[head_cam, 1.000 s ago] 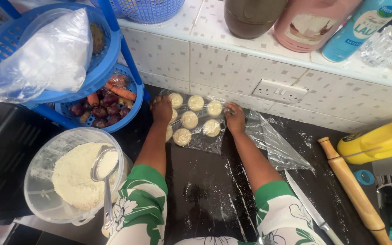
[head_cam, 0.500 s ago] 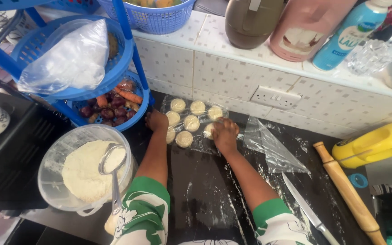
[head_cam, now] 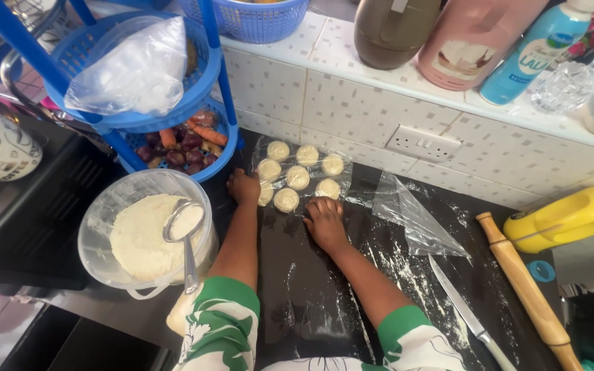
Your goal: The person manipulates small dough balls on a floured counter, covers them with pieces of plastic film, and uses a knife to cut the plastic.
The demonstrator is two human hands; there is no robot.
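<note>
Dark, flour-dusted counter (head_cam: 324,288) runs below a white tiled wall; both hands rest on it at a clear plastic sheet of round pale dough discs (head_cam: 302,177); the left hand (head_cam: 244,187), fingers curled, touches the sheet's left edge; the right hand (head_cam: 326,221) lies flat just below the discs, holding nothing; a tub of white flour (head_cam: 147,237) sits left of the left forearm.

Bare floured tabletop (head_cam: 324,288) lies open at 6 o'clock between the forearms; flour tub (head_cam: 147,237) blocks 9, knife (head_cam: 467,312) and rolling pin (head_cam: 527,288) crowd 4.
</note>
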